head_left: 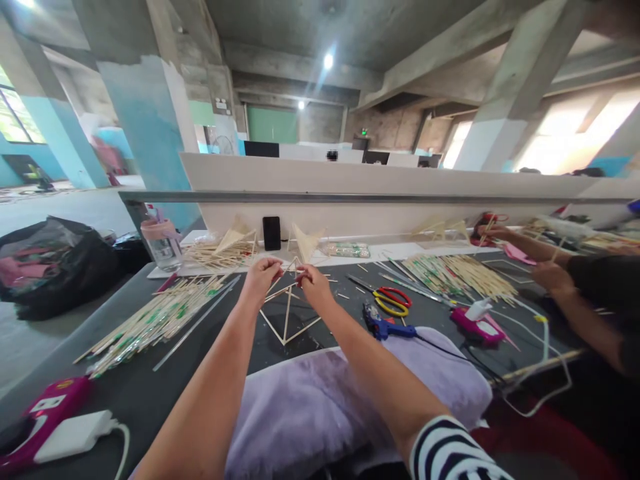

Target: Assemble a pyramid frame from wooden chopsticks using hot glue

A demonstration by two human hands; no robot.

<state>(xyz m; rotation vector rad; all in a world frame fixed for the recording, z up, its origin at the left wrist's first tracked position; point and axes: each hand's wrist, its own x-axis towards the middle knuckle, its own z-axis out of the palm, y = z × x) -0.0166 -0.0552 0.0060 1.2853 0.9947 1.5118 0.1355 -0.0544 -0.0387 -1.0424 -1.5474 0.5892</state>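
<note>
My left hand (261, 278) and my right hand (313, 281) are both closed on the top of a small frame of thin wooden sticks (287, 320), shaped like a pyramid, held over the dark table (150, 380). Its lower sticks rest near the table top. My fingers pinch the sticks where they meet at the apex. A blue glue gun (383, 327) lies just right of my right forearm. Red and yellow scissors (393, 300) lie beyond it.
Piles of sticks lie at left (150, 323) and at right (457, 273). Finished stick shapes (305, 241), a phone (271, 233) and a bottle (163, 243) stand by the white partition. A pink glue gun (477, 327) and another person's arms (550, 273) are at right. A purple cushion (310, 407) lies under my arms.
</note>
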